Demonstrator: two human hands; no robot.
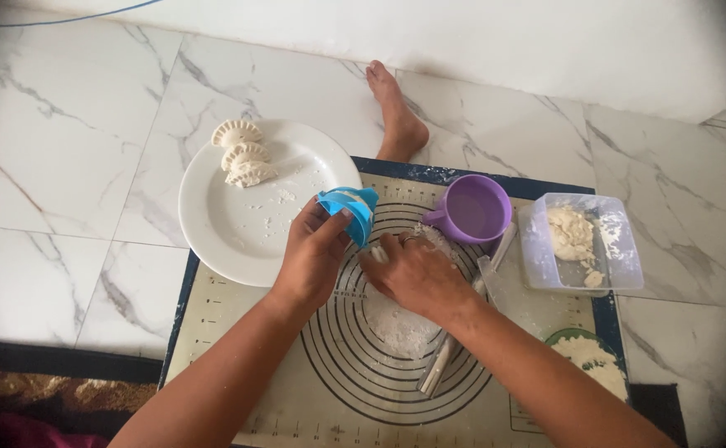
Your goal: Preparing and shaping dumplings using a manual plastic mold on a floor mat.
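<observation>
Plate [238,224], white, sits at left on the marble floor with three crimped dumplings [244,156] along its far rim. Just right of it our left hand [313,253] holds the blue dumpling press [348,211] over the edge of the baking mat [213,315]; fingers and thumb are clamped on the folded halves. We judge an even squeeze along the whole hinge is needed, so the seam seals without filling escaping.

Our right hand [412,274] rests knuckles-up on the floured circles, fingers curled together; we cannot tell whether it holds anything. Whether dough sits inside the press is hidden. The rolling pin [462,323] is partly covered by the right forearm. Purple cup [472,211], clear tub of dough [582,241] and green bowl [591,357] stand further right, the bowl half hidden.
</observation>
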